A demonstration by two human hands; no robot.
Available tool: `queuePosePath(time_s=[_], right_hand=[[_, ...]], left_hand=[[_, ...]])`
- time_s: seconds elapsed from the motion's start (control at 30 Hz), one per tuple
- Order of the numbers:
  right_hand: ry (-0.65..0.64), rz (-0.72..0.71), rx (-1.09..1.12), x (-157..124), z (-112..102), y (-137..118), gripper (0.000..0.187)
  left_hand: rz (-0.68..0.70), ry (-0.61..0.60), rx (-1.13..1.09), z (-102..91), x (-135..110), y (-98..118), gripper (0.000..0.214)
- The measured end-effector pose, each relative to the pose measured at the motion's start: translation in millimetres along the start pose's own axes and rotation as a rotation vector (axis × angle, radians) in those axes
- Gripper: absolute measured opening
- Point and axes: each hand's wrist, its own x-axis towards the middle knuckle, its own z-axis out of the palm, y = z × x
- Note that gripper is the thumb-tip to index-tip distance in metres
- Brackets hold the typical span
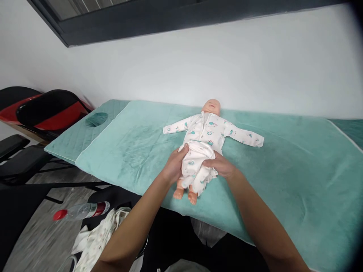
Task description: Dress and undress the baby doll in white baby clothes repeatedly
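Observation:
A baby doll (212,107) lies on its back on a teal towel (283,170) covering a padded table. It wears a white printed top (208,130) with sleeves spread out. White printed trousers (195,168) are bunched around its hips and legs, bare feet sticking out below. My left hand (174,166) grips the trousers' waist at the doll's left side of the picture. My right hand (219,164) holds the bunched cloth on the other side, fingers closed on it.
A face hole (96,119) opens at the table's left end. Black and red chairs (48,109) stand at the far left. Below the table's near edge lie a plastic bottle with a red cap (81,211) and crumpled white cloth (95,238).

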Motion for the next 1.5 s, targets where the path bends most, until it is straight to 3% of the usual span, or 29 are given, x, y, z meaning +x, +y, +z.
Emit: queuePosePath(time_s=[0.1,0.17,0.23,0.4,0.57,0.73,0.87,1.13,1.5], right_hand=[[0.105,-0.026,0.106,3,0,10,0.052],[0.111,-0.037,0.070,4,4,11,0.046],[0.100,-0.052,-0.014,4,10,6,0.041],[0.044,-0.020,-0.394,4,27,-12,0.045],[-0.049,-0.042,-0.714,12,45,-24,0.036],[-0.090,0.048,-1.278,20,61,-25,0.028],[-0.099,0.096,-1.538,22,73,-17,0.035],[-0.121,0.072,-1.564,19,79,-8,0.036],[-0.143,0.014,-1.521,15,81,-1,0.048]], left_hand=[[-0.051,-0.076,0.211,-6.6,-11,2,0.051],[-0.145,-0.214,0.368,-12.7,-17,4,0.045],[-0.187,-0.253,0.406,-16.5,-20,5,0.038],[0.032,0.040,-0.021,-14.1,-26,7,0.039],[-0.040,0.227,-0.096,-8.0,-61,3,0.045],[0.042,0.449,-0.221,1.4,-105,-29,0.044],[0.078,0.573,-0.232,-8.0,-124,-51,0.036],[-0.026,0.582,-0.065,-29.2,-137,-51,0.035],[-0.193,0.583,-0.057,-44.3,-140,-51,0.040]])
